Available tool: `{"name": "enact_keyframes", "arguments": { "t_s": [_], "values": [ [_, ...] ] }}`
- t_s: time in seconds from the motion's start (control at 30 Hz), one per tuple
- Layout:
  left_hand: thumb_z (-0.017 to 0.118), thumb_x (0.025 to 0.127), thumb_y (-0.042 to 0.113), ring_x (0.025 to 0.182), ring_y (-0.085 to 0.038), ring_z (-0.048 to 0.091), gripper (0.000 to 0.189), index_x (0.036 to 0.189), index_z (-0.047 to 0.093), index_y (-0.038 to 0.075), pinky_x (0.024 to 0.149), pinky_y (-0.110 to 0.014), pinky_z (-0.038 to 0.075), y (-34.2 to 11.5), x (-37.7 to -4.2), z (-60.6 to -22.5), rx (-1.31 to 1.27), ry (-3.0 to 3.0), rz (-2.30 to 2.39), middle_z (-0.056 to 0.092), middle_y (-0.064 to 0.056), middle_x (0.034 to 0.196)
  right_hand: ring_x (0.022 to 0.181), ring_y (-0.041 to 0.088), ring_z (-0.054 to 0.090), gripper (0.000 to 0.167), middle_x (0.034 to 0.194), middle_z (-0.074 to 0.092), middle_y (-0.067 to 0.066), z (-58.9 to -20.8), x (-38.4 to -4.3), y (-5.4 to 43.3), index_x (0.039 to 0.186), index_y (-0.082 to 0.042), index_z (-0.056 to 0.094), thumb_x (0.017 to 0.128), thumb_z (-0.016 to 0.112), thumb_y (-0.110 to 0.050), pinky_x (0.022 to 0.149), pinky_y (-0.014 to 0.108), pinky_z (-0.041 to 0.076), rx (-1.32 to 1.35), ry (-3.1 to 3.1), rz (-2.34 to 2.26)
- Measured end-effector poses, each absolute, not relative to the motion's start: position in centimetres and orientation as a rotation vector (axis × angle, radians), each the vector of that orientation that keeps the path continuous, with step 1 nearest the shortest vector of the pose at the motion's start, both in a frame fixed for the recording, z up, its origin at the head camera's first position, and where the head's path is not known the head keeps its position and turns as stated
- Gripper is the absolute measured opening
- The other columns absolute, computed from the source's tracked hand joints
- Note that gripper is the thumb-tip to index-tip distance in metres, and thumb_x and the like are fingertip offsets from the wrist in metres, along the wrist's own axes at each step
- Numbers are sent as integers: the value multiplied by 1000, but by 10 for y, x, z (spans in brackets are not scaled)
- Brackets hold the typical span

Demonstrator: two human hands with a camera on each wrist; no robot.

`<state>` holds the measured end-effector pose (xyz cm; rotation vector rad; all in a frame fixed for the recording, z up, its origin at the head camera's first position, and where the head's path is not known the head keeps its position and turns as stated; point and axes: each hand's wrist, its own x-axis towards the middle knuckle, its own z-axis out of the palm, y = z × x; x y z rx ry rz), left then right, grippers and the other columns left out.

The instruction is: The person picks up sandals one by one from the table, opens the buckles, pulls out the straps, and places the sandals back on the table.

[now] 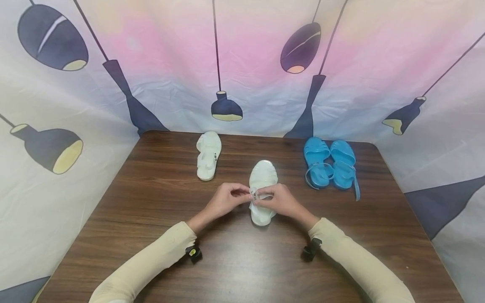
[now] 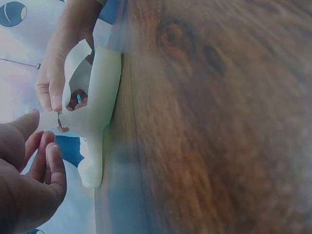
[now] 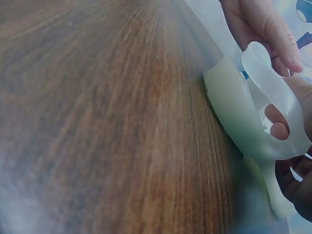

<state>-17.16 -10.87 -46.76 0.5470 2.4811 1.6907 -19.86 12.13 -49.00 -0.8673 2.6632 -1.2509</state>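
Observation:
A white sandal (image 1: 264, 173) lies sole down on the table, toe toward the back wall. Both hands meet at its ankle strap (image 2: 73, 114), where a small metal buckle (image 2: 59, 120) shows. My left hand (image 1: 226, 199) comes from the left and pinches the strap's end between thumb and fingers. From the other side, my right hand (image 1: 281, 199) pinches the strap at the buckle, its fingertips partly inside the strap's loop. In the right wrist view the sandal's heel (image 3: 231, 102) and raised strap stand in front of the fingers, which are partly hidden.
Another white sandal (image 1: 206, 168) lies at the back left of the brown wooden table (image 1: 159, 189). At the back right is a pair of blue sandals, the left one (image 1: 316, 149) beside the right one (image 1: 342, 152), straps loose. A lamp-patterned cloth (image 1: 182, 84) hangs behind the table.

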Motion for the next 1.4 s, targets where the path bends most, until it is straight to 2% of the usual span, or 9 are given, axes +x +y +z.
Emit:
{"name": "enact_keyframes", "arguments": {
  "t_s": [0.27,0.53,0.8,0.97,1.17,1.4],
  "values": [
    [79,91,17,88,-13,71,18,103,79,4,78,-25,58,-105,-174,-468,548,2543,1692,78,-8,98,83,7,65,26,97,78,-5,-489,-199,121,105,-15,82,85,85,-32,75,25,57,-845,2622,-1273],
    [78,92,17,85,-9,69,16,103,79,4,73,-23,56,-104,-175,-471,489,2519,1780,78,-8,100,80,7,67,28,97,78,-2,-489,-200,121,105,-12,81,85,85,-31,72,24,57,-834,2594,-1313],
    [77,92,17,92,-13,71,17,104,80,5,77,-22,56,-106,-174,-468,464,2527,1769,78,-9,103,79,9,66,28,94,78,-3,-486,-201,122,102,-13,82,83,86,-32,70,25,58,-800,2563,-1330],
    [77,93,17,93,-13,70,19,105,80,3,75,-21,54,-107,-174,-469,401,2521,1785,78,-10,106,81,11,64,27,93,78,-5,-483,-201,124,101,-14,82,82,87,-33,71,26,56,-761,2593,-1352],
    [78,92,18,89,-11,68,15,101,81,7,74,-22,54,-109,-170,-467,513,2628,1629,78,-6,102,78,11,61,26,91,78,-6,-482,-201,125,99,-15,82,81,88,-32,67,26,55,-734,2593,-1350],
    [78,91,15,92,-17,72,18,104,79,2,77,-25,58,-108,-170,-464,557,2670,1613,77,-11,105,73,10,61,24,89,78,-6,-483,-202,122,99,-15,83,82,87,-31,62,26,56,-807,2557,-1308]
  ]
}}
